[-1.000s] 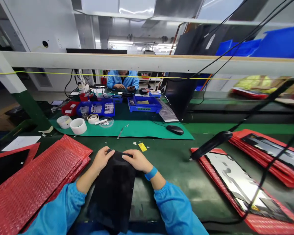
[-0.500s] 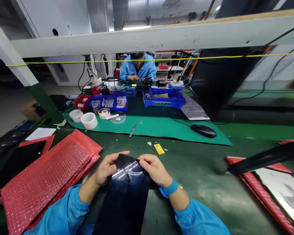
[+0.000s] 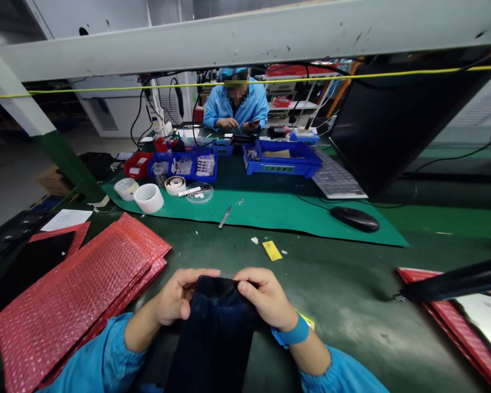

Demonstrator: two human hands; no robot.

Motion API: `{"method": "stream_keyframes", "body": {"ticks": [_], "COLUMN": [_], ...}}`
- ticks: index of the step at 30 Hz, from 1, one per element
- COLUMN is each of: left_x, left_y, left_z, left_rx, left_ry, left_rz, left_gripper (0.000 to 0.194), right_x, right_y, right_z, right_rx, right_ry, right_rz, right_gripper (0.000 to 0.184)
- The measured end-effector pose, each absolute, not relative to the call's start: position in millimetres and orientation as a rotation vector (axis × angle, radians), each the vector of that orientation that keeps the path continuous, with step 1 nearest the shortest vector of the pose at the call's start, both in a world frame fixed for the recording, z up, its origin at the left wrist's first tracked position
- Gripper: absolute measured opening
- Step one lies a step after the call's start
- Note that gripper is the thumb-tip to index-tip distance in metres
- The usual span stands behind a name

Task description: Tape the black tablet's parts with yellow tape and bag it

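Note:
A thin, glossy black screen panel (image 3: 215, 338) stretches from between my hands down past the lower edge of the view. My left hand (image 3: 178, 297) is at its upper left corner, index finger along the top edge and thumb near the left edge; the other fingers are partly hidden behind. The upper right corner is pinched by my right hand (image 3: 265, 297), thumb on the front face. A blue band (image 3: 292, 332) circles my right wrist. Beyond the panel, a small yellow piece (image 3: 272, 250) and white scraps lie on the dark green table (image 3: 335, 289).
Red bubble-wrap bags (image 3: 82, 289) are stacked at left. Tape rolls (image 3: 148, 197), tweezers (image 3: 225, 216) and a mouse (image 3: 354, 219) rest on a green mat (image 3: 270, 213). Blue bins (image 3: 282, 158) stand behind. A black tool (image 3: 454, 281) is at right. Across sits a co-worker (image 3: 237, 103).
The view has shifted, so the far bench sits further right. My hands and the panel appear slightly lower, and the bright light reflections on the panel are gone. My left thumb has moved off the panel's face.

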State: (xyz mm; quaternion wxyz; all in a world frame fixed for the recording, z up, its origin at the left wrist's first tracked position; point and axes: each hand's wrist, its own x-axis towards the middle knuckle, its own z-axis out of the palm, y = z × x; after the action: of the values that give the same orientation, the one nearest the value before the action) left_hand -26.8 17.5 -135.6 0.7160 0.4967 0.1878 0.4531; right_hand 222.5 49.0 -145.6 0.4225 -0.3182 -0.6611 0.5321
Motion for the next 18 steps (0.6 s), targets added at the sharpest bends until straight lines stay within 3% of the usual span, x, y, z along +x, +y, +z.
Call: {"method": "stream_keyframes", "body": {"ticks": [10, 18], "left_x": [-33.1, -39.3], "left_y": [15.8, 18.0], "left_z": [-147.6, -156.1], "left_rx": [1.146, 1.133], "left_ry": [0.471, 0.459], "left_rz": [1.019, 1.04], "left_gripper": [0.086, 0.077], "right_x": [219.9, 214.3], "right_y": [48.7, 47.9], "right_z": [-147.5, -149.2], "right_rx": [-0.778, -0.816], "right_ry": [-1.645, -1.603], "right_rz": [1.309, 1.284], "right_gripper": [0.054, 0.062]}}
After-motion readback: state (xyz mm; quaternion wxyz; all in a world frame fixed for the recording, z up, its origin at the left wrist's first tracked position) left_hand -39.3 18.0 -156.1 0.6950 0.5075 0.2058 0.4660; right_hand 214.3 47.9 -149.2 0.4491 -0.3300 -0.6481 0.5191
